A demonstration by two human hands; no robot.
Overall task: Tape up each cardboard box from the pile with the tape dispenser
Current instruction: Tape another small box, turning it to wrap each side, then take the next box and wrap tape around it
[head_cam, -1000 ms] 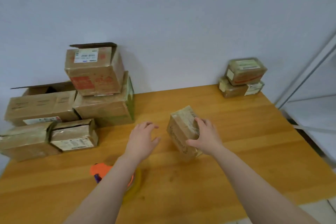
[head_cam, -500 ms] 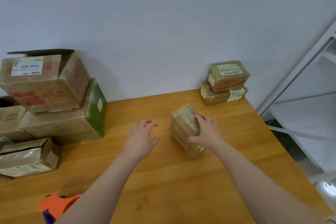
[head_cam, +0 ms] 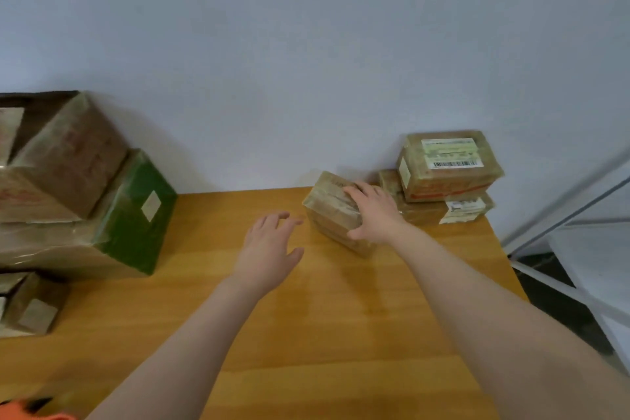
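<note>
the right hand [head_cam: 373, 215] grips a small taped cardboard box [head_cam: 332, 206] (thumb on its near side) beside the two stacked boxes [head_cam: 443, 177] on the wooden table [head_cam: 341, 317]; the left hand [head_cam: 267, 251] hovers, fingers loosely spread.

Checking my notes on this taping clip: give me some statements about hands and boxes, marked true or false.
1. The right hand grips the small box. True.
2. The left hand holds the dispenser. False: it is open and empty; the dispenser lies at the table's near left edge.
3. A stack of two boxes stands in the far right corner. True.
4. The small box sits on the pile. False: it is beside the stack, far from the pile.
</note>
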